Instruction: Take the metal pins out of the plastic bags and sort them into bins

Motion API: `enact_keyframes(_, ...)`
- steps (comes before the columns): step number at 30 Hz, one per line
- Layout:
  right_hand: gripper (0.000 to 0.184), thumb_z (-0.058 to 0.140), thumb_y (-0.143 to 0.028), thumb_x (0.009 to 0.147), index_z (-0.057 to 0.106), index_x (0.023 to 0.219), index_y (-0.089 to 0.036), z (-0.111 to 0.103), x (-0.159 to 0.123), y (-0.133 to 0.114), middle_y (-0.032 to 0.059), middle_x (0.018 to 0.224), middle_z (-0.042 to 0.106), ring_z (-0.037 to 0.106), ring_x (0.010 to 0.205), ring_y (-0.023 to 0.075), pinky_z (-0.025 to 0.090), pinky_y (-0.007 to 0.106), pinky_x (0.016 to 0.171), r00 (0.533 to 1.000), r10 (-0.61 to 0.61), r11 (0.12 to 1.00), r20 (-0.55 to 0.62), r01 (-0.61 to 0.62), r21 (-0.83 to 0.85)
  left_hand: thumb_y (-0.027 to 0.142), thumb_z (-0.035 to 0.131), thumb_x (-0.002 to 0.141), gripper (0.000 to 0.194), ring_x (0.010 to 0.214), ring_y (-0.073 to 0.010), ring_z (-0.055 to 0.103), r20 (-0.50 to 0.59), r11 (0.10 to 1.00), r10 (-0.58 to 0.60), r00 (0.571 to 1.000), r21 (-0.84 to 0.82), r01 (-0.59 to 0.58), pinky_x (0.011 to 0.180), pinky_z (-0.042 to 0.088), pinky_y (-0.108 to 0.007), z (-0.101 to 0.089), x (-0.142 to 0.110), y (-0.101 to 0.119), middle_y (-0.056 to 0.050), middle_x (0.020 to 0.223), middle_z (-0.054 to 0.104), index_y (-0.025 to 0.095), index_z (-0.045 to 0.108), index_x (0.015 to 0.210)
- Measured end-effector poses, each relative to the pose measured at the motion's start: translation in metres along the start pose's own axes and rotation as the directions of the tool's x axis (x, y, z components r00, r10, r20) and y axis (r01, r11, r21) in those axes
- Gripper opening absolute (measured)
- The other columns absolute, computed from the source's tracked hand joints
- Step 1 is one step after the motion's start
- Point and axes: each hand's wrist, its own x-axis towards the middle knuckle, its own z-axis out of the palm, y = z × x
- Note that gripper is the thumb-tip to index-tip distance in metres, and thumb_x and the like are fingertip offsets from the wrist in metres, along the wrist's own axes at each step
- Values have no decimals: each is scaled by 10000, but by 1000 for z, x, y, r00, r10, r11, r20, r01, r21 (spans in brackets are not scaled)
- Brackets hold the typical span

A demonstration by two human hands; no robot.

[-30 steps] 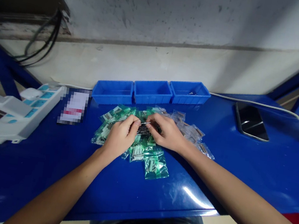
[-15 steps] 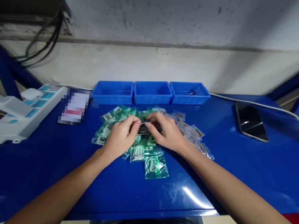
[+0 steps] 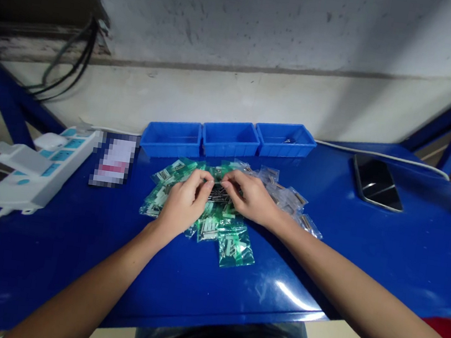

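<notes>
Head: thin rod between hands

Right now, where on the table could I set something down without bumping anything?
The table looks bare between the clear packets and phone, between the green packets and power strip, and between those packets and the near edge. It's crowded mid-table, where the left hand and right hand work over dark metal pieces, with blue bins behind.

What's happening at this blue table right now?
A person's left hand and right hand meet over a heap of dark metal pieces, seemingly pinching one thin piece between their fingers. Green bags lie around the heap, clear bags to the right. Three blue bins stand behind; the right one has something small inside.
</notes>
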Motion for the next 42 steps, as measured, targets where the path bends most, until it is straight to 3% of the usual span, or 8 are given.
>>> enact_keyframes(13, 218, 378, -269, 902, 544, 983, -155, -1, -1, -3, 69, 868, 632, 559, 715, 159, 396, 288, 643, 999, -28, 999, 24, 28, -16, 291, 414, 916, 140, 468, -101, 487, 15, 1000, -6, 1000, -22, 6, 465, 331, -223, 1, 0, -3, 34, 570, 528, 198, 506, 866)
enact_keyframes(20, 192, 358, -248, 901, 521, 946, -157, -3, 0, -5, 60, 825, 617, 535, 673, 148, 385, 283, 611, 998, -43, 998, 41, 45, -54, 287, 412, 918, 147, 466, -96, 481, 18, 999, 10, 1000, -33, -9, 469, 329, -222, 2, 0, -4, 35, 567, 522, 196, 513, 859)
enact_keyframes(27, 167, 314, -228, 892, 464, 921, -161, -2, 0, -7, 52, 748, 585, 495, 624, 159, 342, 294, 582, 994, -80, 973, 67, 93, -210, 266, 415, 916, 130, 459, -90, 455, 17, 995, 50, 999, -84, -49, 480, 338, -219, 1, -2, 0, 41, 566, 508, 191, 513, 878)
enact_keyframes(34, 153, 295, -237, 877, 436, 873, -177, 1, 1, -7, 43, 701, 576, 487, 578, 166, 304, 294, 553, 1000, 0, 959, 30, 9, -282, 260, 456, 898, 85, 450, -84, 451, 15, 987, 55, 998, -152, -52, 469, 328, -211, 2, -3, 7, 59, 536, 472, 190, 503, 912)
enact_keyframes(42, 177, 316, -233, 899, 481, 923, -173, 1, 1, -7, 43, 743, 595, 522, 628, 158, 335, 289, 579, 999, 21, 978, 39, -12, -207, 268, 452, 897, 96, 433, -82, 433, -55, 999, -7, 998, -54, 4, 467, 311, -220, 2, -1, 3, 62, 523, 464, 196, 489, 844)
